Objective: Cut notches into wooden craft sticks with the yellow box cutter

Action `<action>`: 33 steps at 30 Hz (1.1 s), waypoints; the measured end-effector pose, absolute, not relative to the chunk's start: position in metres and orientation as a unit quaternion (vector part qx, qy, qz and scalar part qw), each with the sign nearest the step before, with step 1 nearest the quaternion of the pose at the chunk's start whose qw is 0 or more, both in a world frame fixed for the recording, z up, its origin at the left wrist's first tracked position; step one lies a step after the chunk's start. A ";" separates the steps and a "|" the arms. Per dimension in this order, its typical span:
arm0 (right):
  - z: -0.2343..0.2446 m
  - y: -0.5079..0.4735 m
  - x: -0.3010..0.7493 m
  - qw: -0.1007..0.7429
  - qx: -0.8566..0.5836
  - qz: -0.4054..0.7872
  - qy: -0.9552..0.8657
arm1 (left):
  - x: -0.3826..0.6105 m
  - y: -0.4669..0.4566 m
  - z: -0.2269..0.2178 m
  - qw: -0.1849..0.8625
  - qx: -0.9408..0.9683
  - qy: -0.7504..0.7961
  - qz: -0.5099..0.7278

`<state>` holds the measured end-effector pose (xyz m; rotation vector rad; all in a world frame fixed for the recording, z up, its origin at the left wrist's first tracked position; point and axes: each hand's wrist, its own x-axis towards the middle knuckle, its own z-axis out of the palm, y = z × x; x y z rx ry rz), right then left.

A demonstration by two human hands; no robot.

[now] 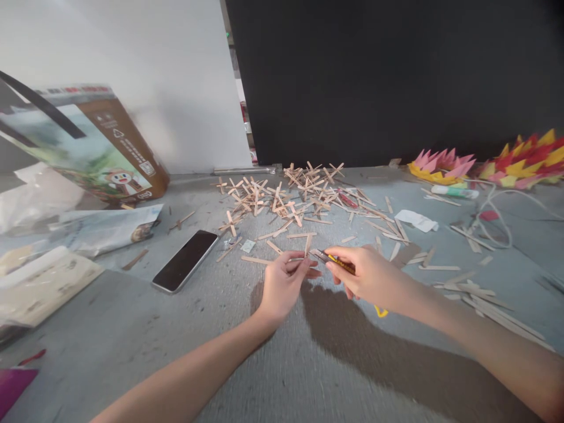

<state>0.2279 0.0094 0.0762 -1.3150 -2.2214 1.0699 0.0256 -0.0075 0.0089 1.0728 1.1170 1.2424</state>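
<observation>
My left hand [285,282] pinches a thin wooden stick [296,259] between thumb and fingers just above the grey table [308,364]. My right hand [370,275] is closed round a yellow utility knife [338,262]; the knife's tip points left and meets the stick by my left fingers. A pile of crossed wooden sticks [286,197] lies just beyond both hands, with loose sticks scattered around them.
A black phone [185,260] lies left of my hands. A tilted cardboard box [94,147] and papers [101,229] sit far left. Paper flowers [443,164], a glue tube [453,191] and a white cable [497,217] are at the right. A black panel [396,76] backs the table.
</observation>
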 end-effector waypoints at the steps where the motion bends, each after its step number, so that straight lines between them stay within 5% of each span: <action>1: 0.074 0.010 0.227 0.173 -0.462 0.379 -0.783 | 0.026 -0.008 0.009 0.548 0.452 0.469 0.525; 16: 0.071 0.008 0.226 0.152 -0.464 0.404 -0.774 | 0.027 -0.009 0.012 0.551 0.459 0.458 0.525; 33: 0.083 0.011 0.231 0.118 -0.461 0.284 -0.833 | 0.027 -0.008 0.007 0.552 0.459 0.448 0.533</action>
